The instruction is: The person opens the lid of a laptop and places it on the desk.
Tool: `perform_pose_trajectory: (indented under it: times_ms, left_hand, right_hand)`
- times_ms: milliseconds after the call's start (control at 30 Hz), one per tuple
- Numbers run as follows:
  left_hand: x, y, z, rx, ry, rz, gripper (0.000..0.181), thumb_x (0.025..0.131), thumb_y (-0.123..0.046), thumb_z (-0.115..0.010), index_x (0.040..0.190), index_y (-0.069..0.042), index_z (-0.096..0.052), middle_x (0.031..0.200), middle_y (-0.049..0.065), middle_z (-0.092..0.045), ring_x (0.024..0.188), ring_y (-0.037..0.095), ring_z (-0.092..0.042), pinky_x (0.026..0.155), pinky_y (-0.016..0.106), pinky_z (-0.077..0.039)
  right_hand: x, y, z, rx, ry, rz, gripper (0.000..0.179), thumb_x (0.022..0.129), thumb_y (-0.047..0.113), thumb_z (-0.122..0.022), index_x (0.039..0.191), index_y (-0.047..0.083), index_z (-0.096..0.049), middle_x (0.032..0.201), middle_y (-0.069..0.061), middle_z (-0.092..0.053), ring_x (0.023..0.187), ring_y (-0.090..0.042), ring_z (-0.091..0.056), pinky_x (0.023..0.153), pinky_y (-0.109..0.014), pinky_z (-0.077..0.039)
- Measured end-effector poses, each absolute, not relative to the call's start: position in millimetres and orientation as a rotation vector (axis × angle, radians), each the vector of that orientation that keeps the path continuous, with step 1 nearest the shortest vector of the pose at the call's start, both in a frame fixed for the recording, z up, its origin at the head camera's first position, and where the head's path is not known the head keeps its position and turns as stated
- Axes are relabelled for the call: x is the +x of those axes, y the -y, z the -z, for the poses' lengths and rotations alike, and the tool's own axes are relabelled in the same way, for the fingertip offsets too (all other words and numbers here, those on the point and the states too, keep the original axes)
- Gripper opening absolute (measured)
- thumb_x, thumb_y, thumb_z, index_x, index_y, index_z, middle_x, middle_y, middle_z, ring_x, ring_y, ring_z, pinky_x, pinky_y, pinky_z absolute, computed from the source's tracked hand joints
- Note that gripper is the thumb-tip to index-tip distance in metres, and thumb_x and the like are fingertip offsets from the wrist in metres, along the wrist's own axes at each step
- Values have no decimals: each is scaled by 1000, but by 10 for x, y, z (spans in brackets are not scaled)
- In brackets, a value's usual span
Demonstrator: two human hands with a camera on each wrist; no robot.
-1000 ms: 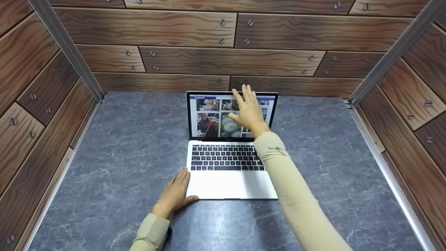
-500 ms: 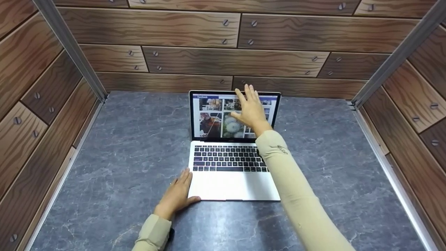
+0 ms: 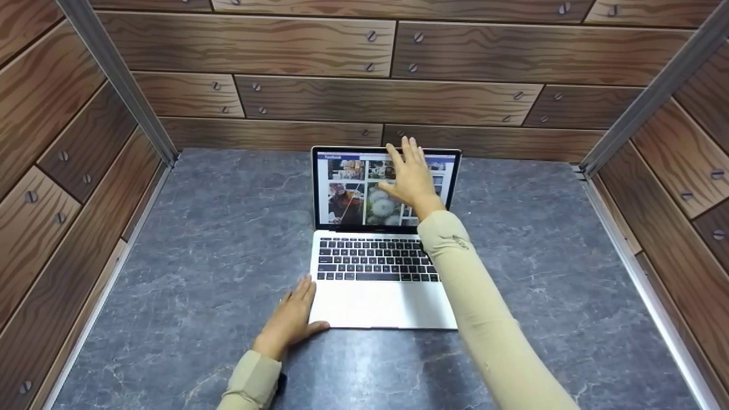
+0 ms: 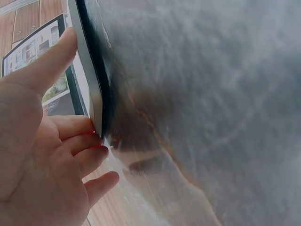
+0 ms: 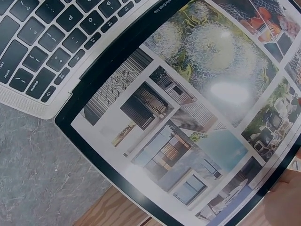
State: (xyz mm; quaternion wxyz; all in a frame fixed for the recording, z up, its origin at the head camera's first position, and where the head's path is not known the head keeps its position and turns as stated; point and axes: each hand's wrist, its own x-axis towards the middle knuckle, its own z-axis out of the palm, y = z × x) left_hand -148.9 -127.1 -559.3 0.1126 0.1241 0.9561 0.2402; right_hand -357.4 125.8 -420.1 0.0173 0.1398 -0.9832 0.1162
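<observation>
An unfolded silver laptop (image 3: 370,302) stands on the dark table, its lit screen (image 3: 344,196) raised and showing a page of photos. My left hand (image 3: 289,319) rests at the front left corner of the base, fingers along the side and thumb at the front edge. In the left wrist view, that hand (image 4: 56,146) has its fingertips right at the base's edge. My right hand (image 3: 413,179) reaches over the keyboard (image 3: 370,259), fingers spread and extended past the screen's top edge. Only part of the right hand (image 5: 284,202) shows at the right wrist view's lower right.
Wood-patterned panels (image 3: 319,97) close off the back and both sides. Metal posts stand in the back corners, and a pale metal strip (image 3: 655,319) runs along the right side. The marbled table (image 3: 216,228) extends around the laptop.
The head view drifts slightly, so the scene sits a little further right. The top edge of the screen appears very slightly higher. Both hands keep their places at the laptop.
</observation>
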Motion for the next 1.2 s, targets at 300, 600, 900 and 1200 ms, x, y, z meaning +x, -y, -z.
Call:
perform_pose_trajectory:
  times_ms: [300, 600, 900, 1200]
  left_hand:
    - [-1476, 1266, 5586, 372, -2801, -685, 91, 81, -42, -73, 145, 10, -34, 156, 28, -28, 147, 41, -27, 118, 60, -28]
    - [-1472, 1273, 5575, 388, -2808, -715, 90, 81, -39, -74, 144, 10, -34, 155, 29, -29, 146, 42, -28, 118, 60, -28]
    - [-1483, 1267, 5572, 367, -2794, -727, 90, 81, -41, -73, 145, 9, -33, 156, 27, -27, 147, 41, -26, 119, 60, -26]
    - [-1490, 1275, 5581, 340, -2786, -714, 91, 80, -41, -74, 146, 7, -33, 157, 25, -28, 148, 39, -26, 119, 59, -26]
  right_hand:
    - [-3594, -1275, 4210, 441, 3078, -284, 92, 86, 49, -63, 156, 14, -16, 163, -21, -7, 154, -34, -4, 128, -43, -2]
    - [-3647, -1289, 4214, 452, 3093, -236, 101, 85, 52, -62, 154, -2, -10, 163, -21, -9, 154, -33, -6, 128, -43, -3]
    - [-3716, -1297, 4201, 462, 3110, -229, 101, 85, 51, -63, 153, -2, -11, 163, -22, -7, 154, -34, -5, 128, -44, -3]
    - [-3771, -1282, 4234, 452, 3098, -241, 101, 84, 49, -66, 153, -2, -13, 163, -22, -9, 154, -34, -6, 128, -44, -3]
